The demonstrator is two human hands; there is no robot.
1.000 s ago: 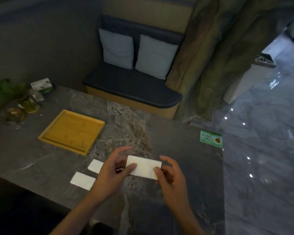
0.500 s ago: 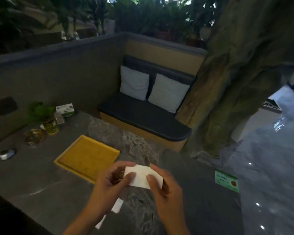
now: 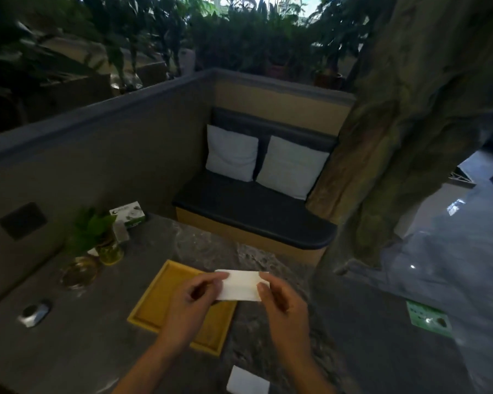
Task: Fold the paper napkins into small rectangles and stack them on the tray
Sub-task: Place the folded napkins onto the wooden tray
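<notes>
A folded napkin (image 3: 248,380) lay nearest on the stone counter (image 3: 69,351). Beyond it, the left hand (image 3: 188,305) and right hand (image 3: 285,305) rose side by side, fingers (image 3: 264,291) pinching opposite ends of a white paper napkin (image 3: 241,285) held above the counter, beside the bamboo tray (image 3: 154,302).

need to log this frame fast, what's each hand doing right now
Left hand: closed, pinching the left end of the folded napkin.
Right hand: closed, pinching the right end of the same napkin.
</notes>
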